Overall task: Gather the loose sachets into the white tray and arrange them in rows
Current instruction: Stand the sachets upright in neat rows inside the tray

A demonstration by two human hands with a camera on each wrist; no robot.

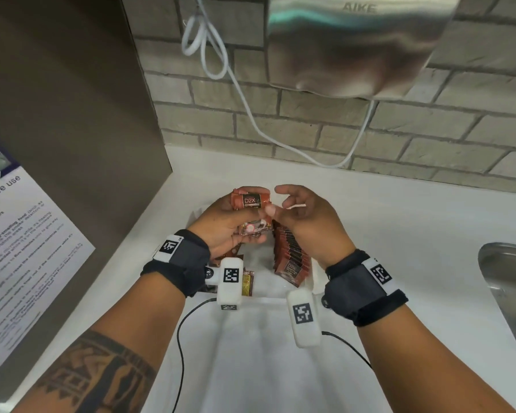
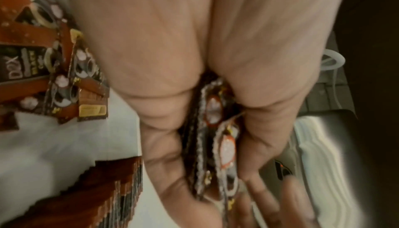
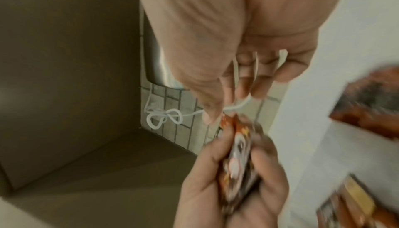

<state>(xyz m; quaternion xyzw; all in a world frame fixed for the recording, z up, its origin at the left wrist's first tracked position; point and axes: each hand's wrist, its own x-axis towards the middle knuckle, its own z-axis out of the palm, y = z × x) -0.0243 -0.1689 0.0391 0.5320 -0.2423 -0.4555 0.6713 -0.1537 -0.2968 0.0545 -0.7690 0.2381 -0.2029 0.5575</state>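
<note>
Where the white tray [image 1: 309, 274] rests on the white surface [image 1: 399, 234], a row of brown sachets [image 1: 291, 257] is stood on edge along its right side, the row running near to far, while a few loose sachets [image 1: 246, 283] are lain flat at its near left. Above the tray, a bundle of sachets [image 1: 251, 201] is gripped in the left hand [image 1: 230, 222], long axis left to right, the "D2X" label facing up. Beside it, the right hand [image 1: 304, 216] is held loosely curled; nothing is seen in its grasp.
</note>
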